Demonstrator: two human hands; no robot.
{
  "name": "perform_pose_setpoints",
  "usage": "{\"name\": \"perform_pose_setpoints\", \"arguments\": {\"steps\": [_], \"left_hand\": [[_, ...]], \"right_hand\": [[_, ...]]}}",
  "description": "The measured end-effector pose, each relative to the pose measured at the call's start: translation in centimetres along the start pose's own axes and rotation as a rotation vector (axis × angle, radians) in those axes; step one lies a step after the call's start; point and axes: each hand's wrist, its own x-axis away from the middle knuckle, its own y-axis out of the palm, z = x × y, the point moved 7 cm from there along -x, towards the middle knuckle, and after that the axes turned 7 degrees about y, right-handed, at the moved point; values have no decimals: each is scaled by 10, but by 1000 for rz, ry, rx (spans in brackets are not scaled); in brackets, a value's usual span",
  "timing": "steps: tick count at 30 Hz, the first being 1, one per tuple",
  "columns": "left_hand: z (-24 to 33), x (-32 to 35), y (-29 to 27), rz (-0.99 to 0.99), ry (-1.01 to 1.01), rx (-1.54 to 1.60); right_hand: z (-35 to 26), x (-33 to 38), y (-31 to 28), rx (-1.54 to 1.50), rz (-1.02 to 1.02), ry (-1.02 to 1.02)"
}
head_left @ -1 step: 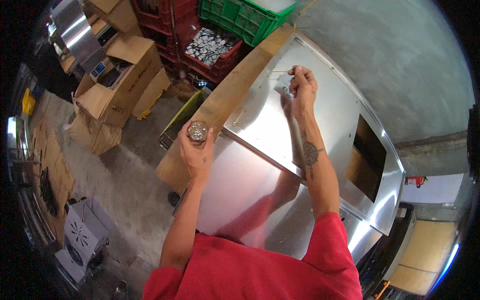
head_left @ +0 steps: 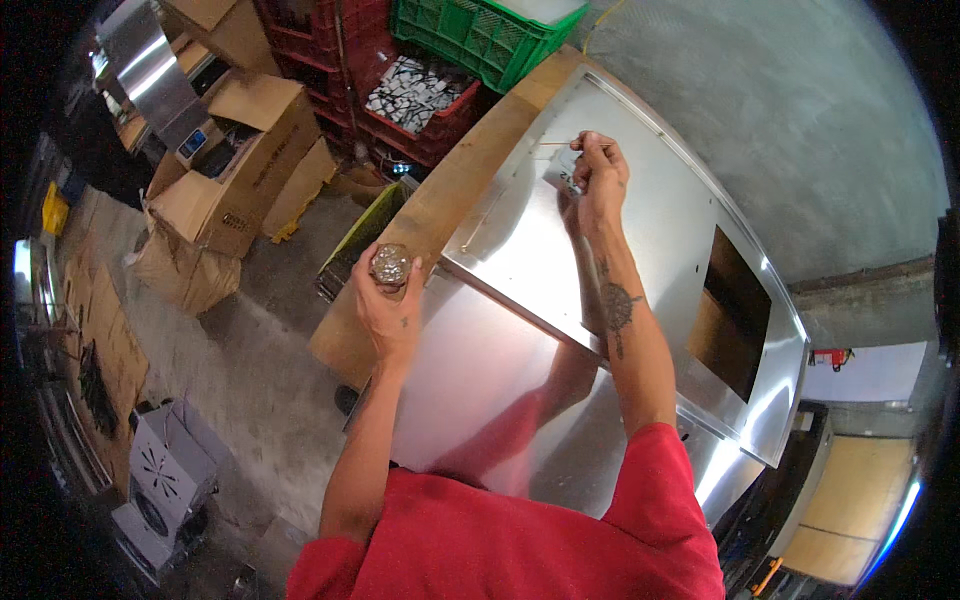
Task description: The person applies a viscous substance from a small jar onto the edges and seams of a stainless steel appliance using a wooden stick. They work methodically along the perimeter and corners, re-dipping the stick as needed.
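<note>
My left hand [head_left: 388, 318] is wrapped round a small, round, clear container with a brownish, shiny top [head_left: 390, 264], held over the edge of the wooden board. My right hand [head_left: 603, 175] pinches a thin reddish stick [head_left: 556, 144], which points left above the far part of a shiny sheet-metal panel [head_left: 655, 200]. Whether the stick's tip touches the metal I cannot tell. Dark marks [head_left: 570, 178] show on the panel just beside my right hand. A second metal sheet [head_left: 470, 370] lies nearer to me, below the panel's raised edge.
The panel has a rectangular cutout [head_left: 735, 310] at the right. Along the left runs a wooden board [head_left: 430, 210]. Beyond it stand a green crate [head_left: 485, 45], a red crate [head_left: 435, 138] of small pale pieces, and an open cardboard box [head_left: 240, 180]. A grey wall [head_left: 780, 140] rises on the right.
</note>
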Motion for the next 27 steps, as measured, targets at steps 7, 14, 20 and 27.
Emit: {"name": "perform_pose_setpoints", "arguments": {"steps": [7, 14, 20, 27], "left_hand": [[8, -7, -1, 34, 128, -114], [16, -7, -2, 16, 99, -125], [14, -7, 0, 23, 97, -126], [11, -7, -1, 39, 131, -112]], "right_hand": [[7, 2, 2, 82, 53, -70], [12, 1, 5, 236, 92, -136], [18, -11, -3, 302, 88, -185], [19, -10, -2, 384, 116, -155]]}}
